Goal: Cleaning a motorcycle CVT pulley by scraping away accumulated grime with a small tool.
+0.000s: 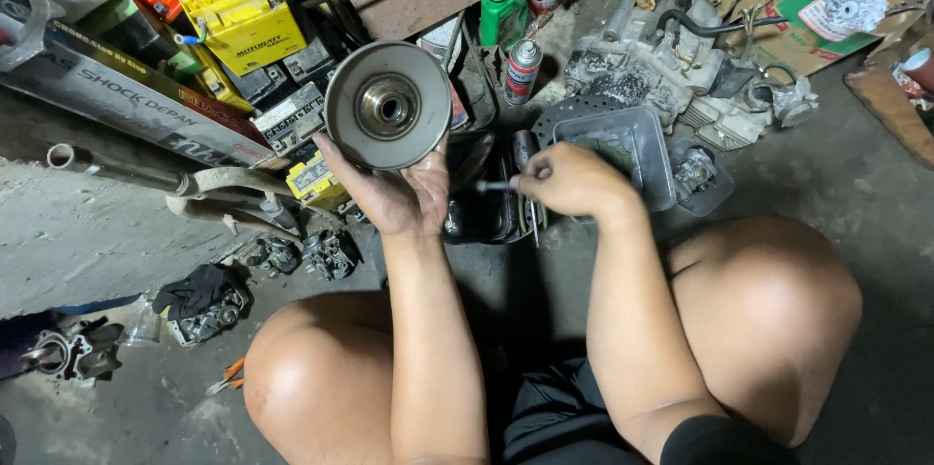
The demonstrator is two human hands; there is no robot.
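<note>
Above the cluttered workshop floor (pixel 856 202), seen from the head camera, the left hand (pixel 394 195) held a round metal pulley disc (pixel 387 105) up on edge, fingers and thumb curled round its lower rim in a firm grip. The disc stood clear of the floor, raised in front of the person's knees, with its flat face turned towards the camera and its central hub bore showing as a dark hole. Its axis, the line through that bore, ran roughly towards the viewer and slightly upward; being round, the disc had no long side of its own.

The right hand (pixel 574 180) was closed on a slim metal tool (pixel 496 186), whose shaft lay nearly level and pointed left, towards the left wrist. The tool tip was near the disc but not touching it, just below the rim.

As far as the view showed, the disc was already off its machine and in hand, while the tool had not yet met it, so any work on the hub looked still to come. A black tray (pixel 482 212) lay just under both hands, a clear plastic container (pixel 628 149) beside it, and a red spray can (pixel 522 71) stood behind.
</note>
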